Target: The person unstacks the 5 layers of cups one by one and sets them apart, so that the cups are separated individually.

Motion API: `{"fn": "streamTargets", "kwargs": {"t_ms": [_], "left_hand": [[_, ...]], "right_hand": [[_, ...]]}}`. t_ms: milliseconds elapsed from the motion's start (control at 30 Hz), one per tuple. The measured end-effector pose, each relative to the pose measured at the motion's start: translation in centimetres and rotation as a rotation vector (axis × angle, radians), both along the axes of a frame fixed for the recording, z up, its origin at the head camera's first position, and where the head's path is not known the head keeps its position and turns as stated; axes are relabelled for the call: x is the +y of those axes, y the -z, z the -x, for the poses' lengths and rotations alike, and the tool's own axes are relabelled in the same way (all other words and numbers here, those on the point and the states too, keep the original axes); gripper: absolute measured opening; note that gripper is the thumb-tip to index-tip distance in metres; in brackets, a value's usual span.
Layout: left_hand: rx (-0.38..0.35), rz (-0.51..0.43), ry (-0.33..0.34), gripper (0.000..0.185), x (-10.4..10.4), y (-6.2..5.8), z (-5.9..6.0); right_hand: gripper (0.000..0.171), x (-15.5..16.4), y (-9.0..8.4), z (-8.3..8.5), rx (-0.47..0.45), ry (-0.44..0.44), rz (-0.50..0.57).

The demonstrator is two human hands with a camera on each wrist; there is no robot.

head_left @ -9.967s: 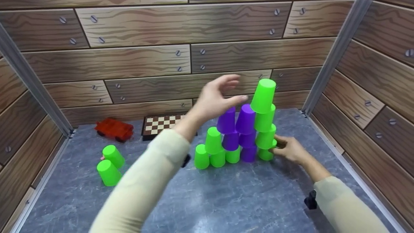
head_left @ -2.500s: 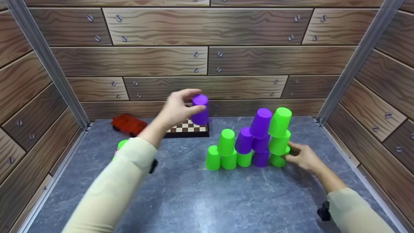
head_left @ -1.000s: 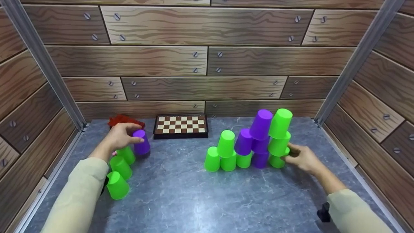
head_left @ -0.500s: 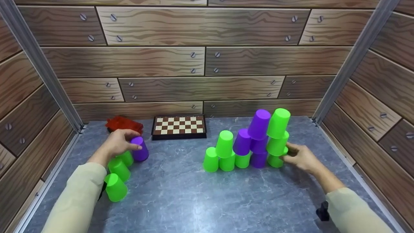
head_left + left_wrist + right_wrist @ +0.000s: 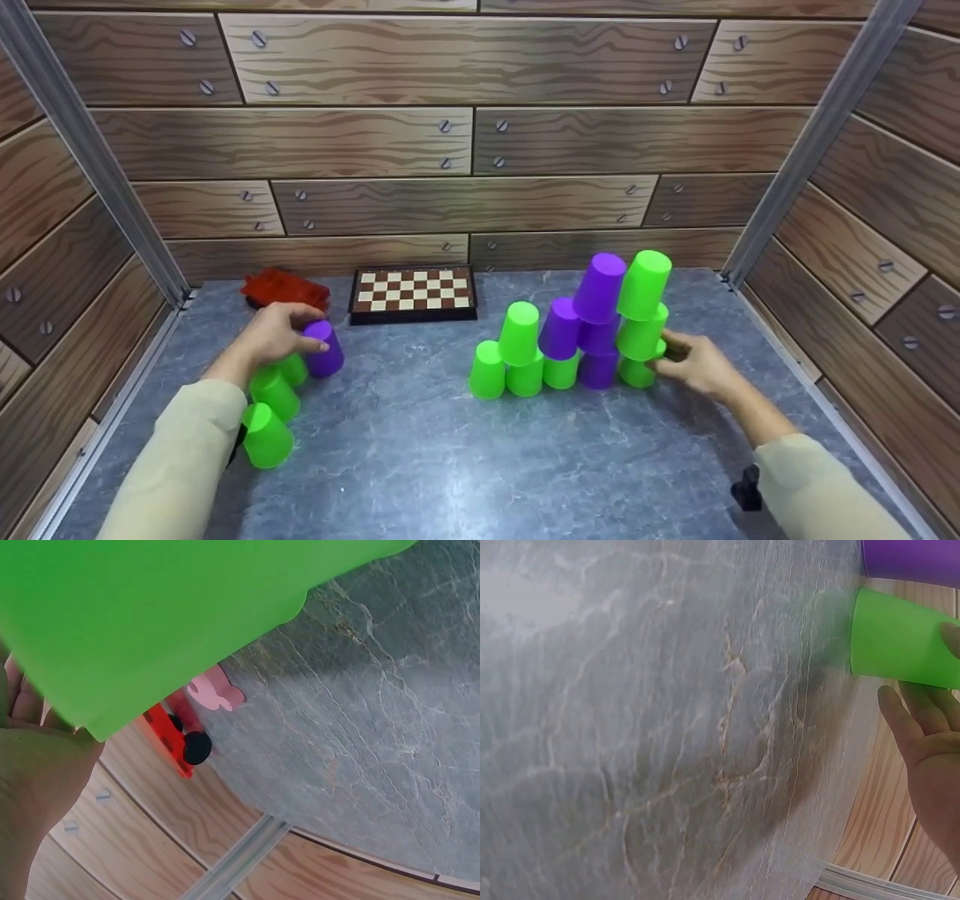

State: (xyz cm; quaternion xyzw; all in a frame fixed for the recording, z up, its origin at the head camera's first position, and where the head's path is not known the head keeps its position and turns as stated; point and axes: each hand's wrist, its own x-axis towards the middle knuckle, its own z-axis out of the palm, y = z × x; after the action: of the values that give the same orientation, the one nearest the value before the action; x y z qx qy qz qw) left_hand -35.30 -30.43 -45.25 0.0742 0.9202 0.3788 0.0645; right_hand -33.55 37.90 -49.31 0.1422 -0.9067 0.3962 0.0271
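Observation:
My left hand [image 5: 301, 330] grips an upturned purple cup [image 5: 327, 355] that stands on the grey table at the left, beside three green cups [image 5: 273, 390]. One of these green cups [image 5: 150, 615] fills the top of the left wrist view. At the right stands a stepped pile of upturned green and purple cups [image 5: 577, 330]. My right hand [image 5: 664, 354] holds the lowest green cup [image 5: 634, 372] of the pile's tall right column. In the right wrist view the thumb and fingers [image 5: 922, 720] lie on either side of this green cup [image 5: 900, 649].
A red toy car [image 5: 281, 286] and a small chessboard [image 5: 412, 291] lie at the back by the wood-patterned wall. A pink piece [image 5: 216, 690] lies by the left cups. Metal posts [image 5: 806, 142] mark the corners of the walled table [image 5: 450, 465].
My left hand carried the purple cup from the air down to the table beside the left green cups and still grips it there. The right hand stayed on the pile's base cup.

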Motion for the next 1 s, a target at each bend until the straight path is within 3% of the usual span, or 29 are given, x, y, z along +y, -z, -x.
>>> {"fn": "streamTargets", "kwargs": {"t_ms": [267,433,600,733,867,1000], "left_hand": [[0.018,0.000,0.010,0.068,0.0,-0.3,-0.4],[0.043,-0.027,0.023,0.068,0.3,-1.5,-0.9],[0.103,-0.016,0.013,0.067,1.3,-4.4,-1.7],[0.196,0.009,0.034,0.065,3.3,-7.2,-2.2],[0.298,0.002,0.089,0.063,6.9,-10.1,-2.3],[0.328,-0.068,0.153,0.062,11.6,-12.5,-2.2]], "right_hand": [[0.064,0.1,-0.1,0.1,0.016,-0.006,0.001],[0.064,0.1,0.3,0.1,0.033,0.009,-0.008],[0.064,0.1,0.4,0.1,0.032,0.010,-0.024],[0.066,0.1,0.3,0.2,0.023,0.008,-0.025],[0.068,0.1,0.3,0.2,0.003,0.003,-0.017],[0.067,0.1,0.2,0.2,-0.002,0.002,-0.008]]}}
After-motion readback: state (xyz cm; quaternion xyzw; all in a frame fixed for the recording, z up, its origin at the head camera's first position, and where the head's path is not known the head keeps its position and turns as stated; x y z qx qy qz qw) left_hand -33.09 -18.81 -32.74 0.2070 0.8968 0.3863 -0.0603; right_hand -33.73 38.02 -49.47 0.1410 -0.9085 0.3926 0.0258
